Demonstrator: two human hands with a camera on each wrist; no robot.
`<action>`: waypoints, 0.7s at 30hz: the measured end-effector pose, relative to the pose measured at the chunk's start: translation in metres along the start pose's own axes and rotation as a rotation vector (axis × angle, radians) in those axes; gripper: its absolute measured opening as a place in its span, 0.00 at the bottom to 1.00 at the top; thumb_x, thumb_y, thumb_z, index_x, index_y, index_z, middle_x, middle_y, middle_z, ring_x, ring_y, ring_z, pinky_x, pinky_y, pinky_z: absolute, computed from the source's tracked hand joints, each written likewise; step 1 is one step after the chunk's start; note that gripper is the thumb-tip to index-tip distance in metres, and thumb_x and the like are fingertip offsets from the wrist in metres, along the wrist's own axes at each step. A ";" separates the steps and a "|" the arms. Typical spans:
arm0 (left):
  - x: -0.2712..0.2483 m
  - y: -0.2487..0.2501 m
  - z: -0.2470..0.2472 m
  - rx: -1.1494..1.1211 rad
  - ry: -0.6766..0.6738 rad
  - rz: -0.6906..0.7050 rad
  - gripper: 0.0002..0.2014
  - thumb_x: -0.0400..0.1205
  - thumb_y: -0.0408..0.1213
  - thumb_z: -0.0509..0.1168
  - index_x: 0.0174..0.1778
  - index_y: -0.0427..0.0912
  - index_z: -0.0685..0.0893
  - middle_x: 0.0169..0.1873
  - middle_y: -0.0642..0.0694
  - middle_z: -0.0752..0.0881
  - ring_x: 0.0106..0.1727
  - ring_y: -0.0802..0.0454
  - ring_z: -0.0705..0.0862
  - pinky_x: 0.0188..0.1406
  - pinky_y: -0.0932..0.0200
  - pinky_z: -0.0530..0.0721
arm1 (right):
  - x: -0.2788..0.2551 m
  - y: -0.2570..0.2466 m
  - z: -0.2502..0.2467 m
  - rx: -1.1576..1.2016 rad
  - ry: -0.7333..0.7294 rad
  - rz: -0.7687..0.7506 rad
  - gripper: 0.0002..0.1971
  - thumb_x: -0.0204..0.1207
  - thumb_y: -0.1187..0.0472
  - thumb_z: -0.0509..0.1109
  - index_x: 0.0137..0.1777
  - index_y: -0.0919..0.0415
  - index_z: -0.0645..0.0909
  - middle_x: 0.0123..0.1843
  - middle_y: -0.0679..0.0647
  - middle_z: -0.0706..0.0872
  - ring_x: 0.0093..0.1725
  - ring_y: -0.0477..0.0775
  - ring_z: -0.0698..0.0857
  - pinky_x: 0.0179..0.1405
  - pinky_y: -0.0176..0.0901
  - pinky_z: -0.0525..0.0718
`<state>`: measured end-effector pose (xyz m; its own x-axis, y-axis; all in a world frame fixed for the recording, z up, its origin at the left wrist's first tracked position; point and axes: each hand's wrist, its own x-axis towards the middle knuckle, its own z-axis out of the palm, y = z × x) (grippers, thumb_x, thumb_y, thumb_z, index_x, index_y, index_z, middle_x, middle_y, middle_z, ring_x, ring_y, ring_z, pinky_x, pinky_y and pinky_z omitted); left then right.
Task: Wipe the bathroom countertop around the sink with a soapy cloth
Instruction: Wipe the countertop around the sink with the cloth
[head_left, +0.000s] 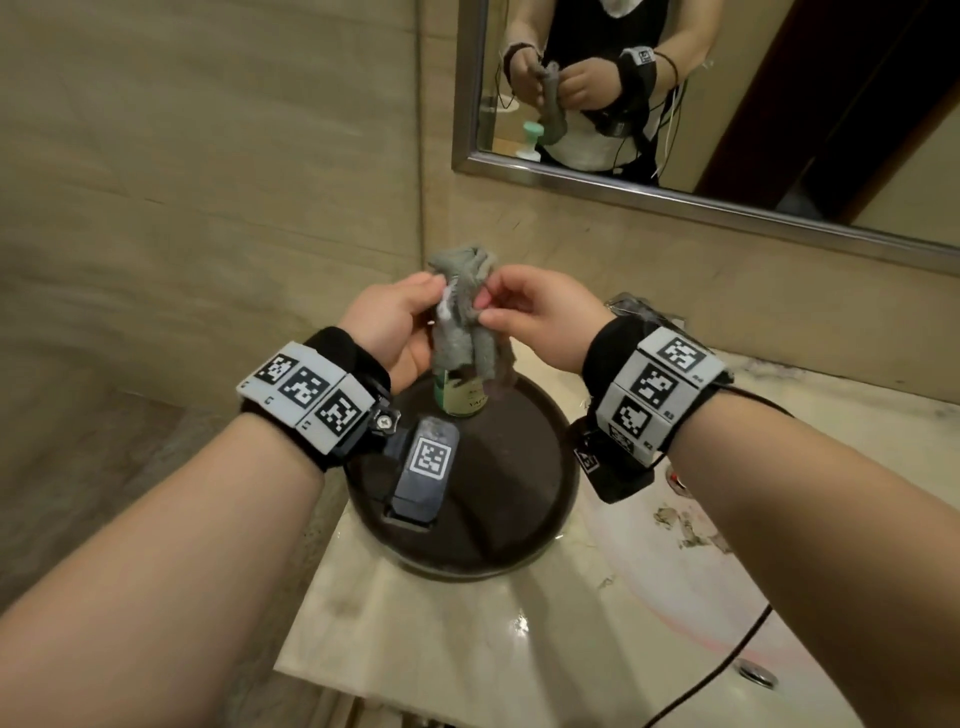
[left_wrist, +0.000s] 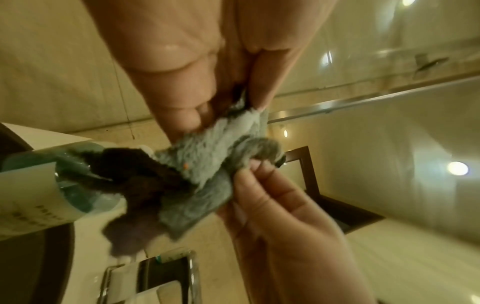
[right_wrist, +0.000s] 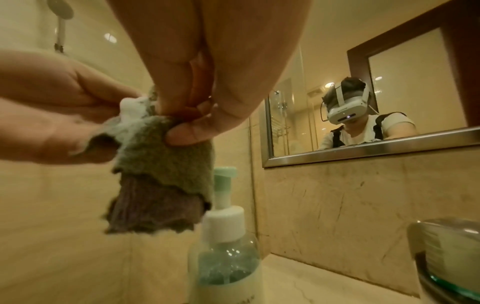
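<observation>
A grey cloth (head_left: 462, 317) (left_wrist: 207, 164) (right_wrist: 166, 164) with white foam on it hangs bunched between both hands, above a pump soap bottle (head_left: 462, 397) (right_wrist: 226, 246). My left hand (head_left: 400, 322) (left_wrist: 197, 86) pinches the cloth's left side between thumb and fingers. On the right side my right hand (head_left: 524, 317) (right_wrist: 187, 115) pinches it with thumb and fingertips. The marble countertop (head_left: 415, 623) lies below, with the white sink (head_left: 675, 597) at the right.
The soap bottle stands on a round dark tray (head_left: 509, 499) on the counter's left part. A framed mirror (head_left: 727, 104) hangs on the back wall. The sink drain (head_left: 758, 673) shows at the lower right, and a chrome fixture (right_wrist: 446, 257) sits beside the bottle.
</observation>
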<state>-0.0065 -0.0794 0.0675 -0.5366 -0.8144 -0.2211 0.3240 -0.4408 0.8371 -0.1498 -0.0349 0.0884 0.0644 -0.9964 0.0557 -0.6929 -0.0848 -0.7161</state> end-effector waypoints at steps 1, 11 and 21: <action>0.000 -0.002 0.001 0.022 -0.003 -0.008 0.17 0.88 0.34 0.48 0.47 0.39 0.82 0.36 0.44 0.90 0.36 0.52 0.89 0.37 0.57 0.90 | 0.000 -0.001 -0.001 0.006 0.028 -0.013 0.04 0.78 0.66 0.67 0.51 0.60 0.82 0.41 0.46 0.82 0.46 0.47 0.81 0.55 0.38 0.81; 0.011 0.000 -0.001 0.073 0.003 -0.055 0.13 0.88 0.35 0.50 0.38 0.43 0.74 0.23 0.50 0.79 0.22 0.57 0.79 0.38 0.57 0.77 | -0.010 0.027 -0.038 0.263 0.276 0.281 0.08 0.82 0.66 0.62 0.43 0.54 0.75 0.39 0.48 0.81 0.36 0.45 0.80 0.30 0.28 0.80; 0.009 0.017 0.029 0.527 -0.173 -0.069 0.07 0.85 0.34 0.59 0.42 0.43 0.79 0.35 0.45 0.81 0.33 0.51 0.83 0.31 0.60 0.89 | -0.033 0.027 -0.072 0.275 0.155 0.336 0.13 0.82 0.69 0.60 0.40 0.52 0.73 0.38 0.50 0.80 0.37 0.47 0.80 0.36 0.39 0.84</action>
<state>-0.0283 -0.0836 0.0938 -0.6769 -0.6972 -0.2361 -0.1257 -0.2065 0.9703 -0.2229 -0.0047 0.1173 -0.2539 -0.9595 -0.1222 -0.4390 0.2269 -0.8693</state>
